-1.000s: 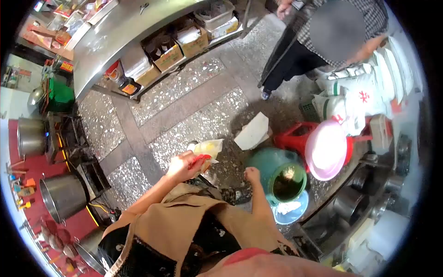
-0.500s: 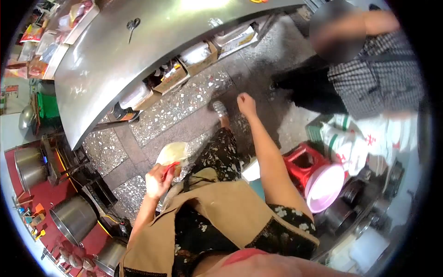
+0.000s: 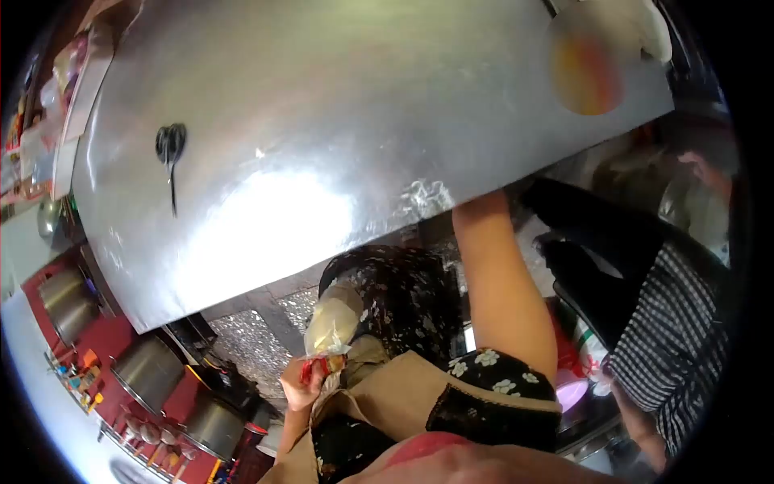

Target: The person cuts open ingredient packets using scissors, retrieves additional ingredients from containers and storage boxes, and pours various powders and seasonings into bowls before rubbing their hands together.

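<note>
In the head view, my left hand (image 3: 300, 385) is closed round the gathered red top of a clear plastic bag (image 3: 334, 317) with pale yellowish contents. The bag is beside my patterned trousers, below the table edge. My right hand (image 3: 482, 206) reaches forward to the front edge of the steel table (image 3: 387, 121); the tabletop hides its fingers. On the left part of the tabletop lies a pair of black-handled scissors (image 3: 171, 153), away from both hands.
A person in a checked shirt (image 3: 673, 315) is close on my right. Large metal pots (image 3: 149, 373) stand at lower left. A white tray (image 3: 76, 133) of bagged goods sits by the table's left end. A pink basin (image 3: 571, 391) is at lower right.
I have come closer to the table, which now fills much more of the view. My right hand has gone from open floor to beneath the table edge. The bag stays in my left hand.
</note>
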`<state>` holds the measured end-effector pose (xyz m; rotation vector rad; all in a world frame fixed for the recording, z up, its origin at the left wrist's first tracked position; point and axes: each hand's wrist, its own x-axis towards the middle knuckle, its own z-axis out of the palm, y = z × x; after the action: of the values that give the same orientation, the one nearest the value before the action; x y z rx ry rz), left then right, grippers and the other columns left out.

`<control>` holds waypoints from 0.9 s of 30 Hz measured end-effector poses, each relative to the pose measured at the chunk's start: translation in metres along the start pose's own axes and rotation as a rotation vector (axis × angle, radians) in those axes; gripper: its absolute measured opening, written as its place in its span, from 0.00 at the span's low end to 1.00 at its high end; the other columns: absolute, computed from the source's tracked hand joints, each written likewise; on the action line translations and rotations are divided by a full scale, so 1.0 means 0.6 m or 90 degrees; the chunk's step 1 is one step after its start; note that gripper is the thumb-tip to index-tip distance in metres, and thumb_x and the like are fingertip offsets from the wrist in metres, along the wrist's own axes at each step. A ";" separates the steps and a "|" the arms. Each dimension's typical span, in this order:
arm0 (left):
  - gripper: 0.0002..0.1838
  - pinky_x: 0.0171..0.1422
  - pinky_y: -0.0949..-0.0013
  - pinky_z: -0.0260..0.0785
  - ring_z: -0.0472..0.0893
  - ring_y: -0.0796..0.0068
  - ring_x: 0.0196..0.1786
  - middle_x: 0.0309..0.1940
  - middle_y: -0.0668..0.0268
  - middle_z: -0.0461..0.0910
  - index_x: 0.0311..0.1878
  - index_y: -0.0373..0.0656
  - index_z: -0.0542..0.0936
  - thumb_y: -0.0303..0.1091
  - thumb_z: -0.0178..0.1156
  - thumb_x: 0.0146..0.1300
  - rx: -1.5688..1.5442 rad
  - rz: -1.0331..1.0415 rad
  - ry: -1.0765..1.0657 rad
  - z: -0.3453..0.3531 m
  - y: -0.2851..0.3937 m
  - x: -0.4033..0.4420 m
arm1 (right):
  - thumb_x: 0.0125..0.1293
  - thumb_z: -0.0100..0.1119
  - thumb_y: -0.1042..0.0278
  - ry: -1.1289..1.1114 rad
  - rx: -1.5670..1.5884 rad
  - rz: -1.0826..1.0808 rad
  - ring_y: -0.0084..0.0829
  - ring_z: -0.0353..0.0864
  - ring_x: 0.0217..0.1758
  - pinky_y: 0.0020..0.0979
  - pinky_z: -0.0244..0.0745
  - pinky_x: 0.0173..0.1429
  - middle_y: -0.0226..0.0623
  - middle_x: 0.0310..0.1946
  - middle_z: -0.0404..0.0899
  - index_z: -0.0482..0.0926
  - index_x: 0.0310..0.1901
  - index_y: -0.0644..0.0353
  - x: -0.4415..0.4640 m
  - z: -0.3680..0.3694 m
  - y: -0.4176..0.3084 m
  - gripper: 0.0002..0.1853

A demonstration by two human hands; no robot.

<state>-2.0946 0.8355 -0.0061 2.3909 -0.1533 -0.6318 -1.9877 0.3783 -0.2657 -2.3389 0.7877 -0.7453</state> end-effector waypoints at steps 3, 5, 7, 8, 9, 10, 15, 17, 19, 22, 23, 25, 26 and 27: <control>0.03 0.26 0.65 0.65 0.73 0.60 0.21 0.21 0.56 0.74 0.29 0.39 0.79 0.28 0.61 0.51 -0.049 0.041 0.033 0.019 -0.011 0.000 | 0.49 0.58 0.61 0.051 -0.010 0.000 0.44 0.78 0.41 0.43 0.73 0.44 0.43 0.35 0.79 0.77 0.38 0.56 0.009 0.016 0.006 0.14; 0.03 0.26 0.65 0.65 0.73 0.59 0.21 0.20 0.56 0.74 0.29 0.40 0.79 0.28 0.61 0.51 -0.035 0.021 -0.005 0.021 -0.030 -0.006 | 0.49 0.58 0.61 0.093 -0.010 -0.025 0.44 0.78 0.40 0.43 0.73 0.43 0.43 0.35 0.79 0.78 0.38 0.56 0.039 0.043 0.029 0.14; 0.03 0.26 0.65 0.65 0.73 0.58 0.21 0.19 0.56 0.73 0.29 0.40 0.79 0.28 0.61 0.51 -0.037 0.068 -0.016 0.010 -0.011 0.008 | 0.49 0.58 0.61 0.156 0.004 -0.091 0.44 0.78 0.39 0.43 0.73 0.43 0.43 0.34 0.79 0.78 0.37 0.56 0.071 0.060 0.044 0.14; 0.03 0.26 0.65 0.65 0.73 0.59 0.21 0.19 0.56 0.73 0.28 0.40 0.79 0.29 0.61 0.51 0.039 0.085 -0.046 0.001 -0.011 0.007 | 0.49 0.58 0.61 0.194 0.003 -0.137 0.44 0.78 0.39 0.43 0.73 0.43 0.43 0.34 0.79 0.78 0.37 0.56 0.083 0.057 0.045 0.14; 0.03 0.26 0.65 0.65 0.73 0.59 0.21 0.19 0.56 0.73 0.28 0.41 0.79 0.29 0.61 0.51 0.109 0.104 -0.067 -0.002 -0.007 0.004 | 0.49 0.58 0.61 0.235 0.003 -0.182 0.44 0.78 0.39 0.43 0.73 0.43 0.43 0.34 0.79 0.78 0.37 0.56 0.085 0.044 0.043 0.14; 0.04 0.25 0.65 0.64 0.73 0.59 0.21 0.19 0.57 0.73 0.26 0.40 0.78 0.29 0.61 0.52 0.131 0.131 -0.091 -0.005 0.004 0.040 | 0.50 0.56 0.65 0.045 -0.046 -0.005 0.47 0.77 0.32 0.42 0.73 0.37 0.43 0.27 0.78 0.78 0.32 0.55 0.055 0.046 0.032 0.08; 0.10 0.30 0.69 0.71 0.78 0.75 0.24 0.23 0.63 0.79 0.40 0.42 0.81 0.34 0.57 0.58 -0.038 0.164 -0.057 -0.072 -0.034 0.019 | 0.60 0.52 0.54 0.024 -0.020 0.098 0.54 0.74 0.26 0.46 0.68 0.30 0.54 0.21 0.74 0.78 0.25 0.62 -0.105 -0.170 -0.098 0.18; 0.11 0.30 0.71 0.72 0.79 0.78 0.25 0.24 0.64 0.80 0.42 0.41 0.80 0.33 0.56 0.57 -0.008 0.089 -0.063 -0.137 0.030 0.012 | 0.59 0.50 0.49 -0.059 -0.042 0.192 0.54 0.75 0.30 0.48 0.67 0.33 0.53 0.24 0.75 0.78 0.24 0.64 -0.192 -0.233 -0.140 0.22; 0.12 0.28 0.72 0.72 0.80 0.80 0.26 0.25 0.62 0.81 0.43 0.42 0.80 0.34 0.56 0.58 0.001 0.126 -0.049 -0.193 0.044 0.009 | 0.55 0.51 0.50 -0.185 -0.085 0.183 0.54 0.76 0.28 0.46 0.68 0.32 0.56 0.22 0.74 0.78 0.22 0.67 -0.253 -0.289 -0.169 0.23; 0.10 0.31 0.75 0.72 0.78 0.81 0.28 0.26 0.64 0.81 0.43 0.40 0.80 0.31 0.56 0.59 0.019 0.165 0.040 -0.296 0.069 0.013 | 0.55 0.53 0.55 -0.268 -0.076 0.082 0.50 0.77 0.25 0.41 0.69 0.31 0.54 0.21 0.75 0.78 0.23 0.66 -0.308 -0.328 -0.242 0.19; 0.09 0.34 0.76 0.71 0.76 0.83 0.29 0.28 0.67 0.81 0.42 0.38 0.80 0.29 0.55 0.59 -0.031 0.128 0.043 -0.325 0.088 0.019 | 0.55 0.53 0.55 -0.266 -0.074 0.067 0.50 0.77 0.25 0.41 0.69 0.31 0.54 0.21 0.75 0.78 0.23 0.66 -0.304 -0.332 -0.259 0.19; 0.10 0.34 0.76 0.71 0.75 0.84 0.29 0.28 0.69 0.80 0.41 0.36 0.80 0.30 0.56 0.59 -0.111 0.154 0.094 -0.376 0.106 0.024 | 0.54 0.54 0.52 -0.425 0.063 0.107 0.50 0.77 0.29 0.43 0.70 0.35 0.52 0.22 0.76 0.79 0.27 0.63 -0.283 -0.364 -0.355 0.18; 0.11 0.28 0.74 0.73 0.78 0.80 0.24 0.24 0.62 0.81 0.40 0.36 0.80 0.32 0.56 0.60 -0.018 0.171 0.150 -0.400 0.098 0.044 | 0.54 0.54 0.52 -0.431 0.065 0.102 0.50 0.77 0.29 0.43 0.70 0.35 0.52 0.22 0.76 0.79 0.27 0.63 -0.267 -0.360 -0.388 0.18; 0.11 0.27 0.74 0.72 0.78 0.80 0.23 0.22 0.63 0.80 0.39 0.36 0.81 0.34 0.57 0.59 -0.040 0.208 0.192 -0.420 0.109 0.053 | 0.53 0.55 0.52 -0.450 0.087 0.051 0.50 0.77 0.29 0.42 0.70 0.34 0.52 0.22 0.75 0.78 0.26 0.63 -0.249 -0.353 -0.422 0.18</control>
<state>-1.9428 0.9185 0.1912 2.2983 -0.3766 -0.1208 -2.1353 0.5802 -0.0031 -2.1970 0.4844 0.0822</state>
